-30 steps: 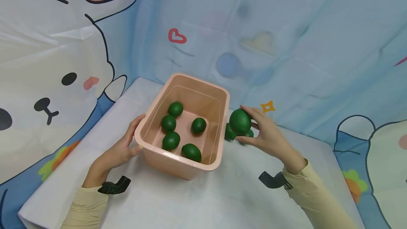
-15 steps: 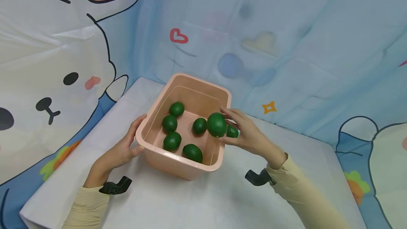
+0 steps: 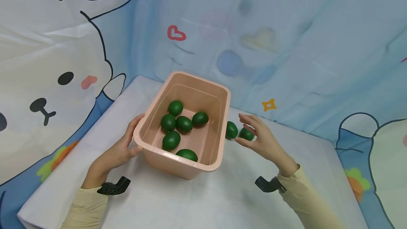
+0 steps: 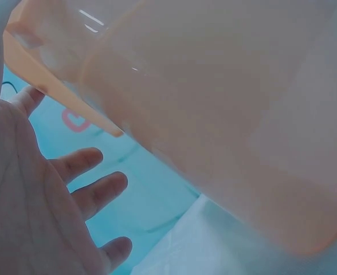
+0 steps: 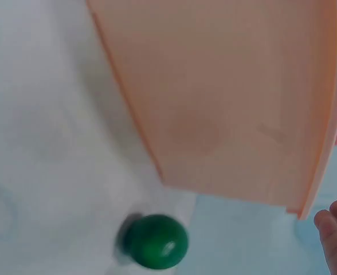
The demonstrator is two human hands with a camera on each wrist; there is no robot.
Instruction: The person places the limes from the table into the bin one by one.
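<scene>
A pink plastic bin (image 3: 186, 167) stands on the white table with several green round fruits (image 3: 183, 123) inside. My left hand (image 3: 122, 149) rests against the bin's near left corner, fingers flat along the outer wall and thumb at the rim. In the left wrist view that hand (image 4: 48, 212) lies spread beside the bin wall (image 4: 226, 120). My right hand (image 3: 259, 137) is empty with relaxed fingers, just right of the bin. Beside its fingers two green fruits (image 3: 231, 130) (image 3: 246, 134) lie on the table. The right wrist view shows one fruit (image 5: 156, 242) below the bin wall (image 5: 226, 109).
A white cloth covers the table (image 3: 222, 193), whose front left corner (image 3: 22, 216) drops off. A cartoon-printed fabric backdrop (image 3: 286, 45) hangs close behind the bin and round both sides.
My right hand carried a green fruit from the table over the bin, let it go inside, and drew back to the right, empty. The left hand stayed on the bin.
</scene>
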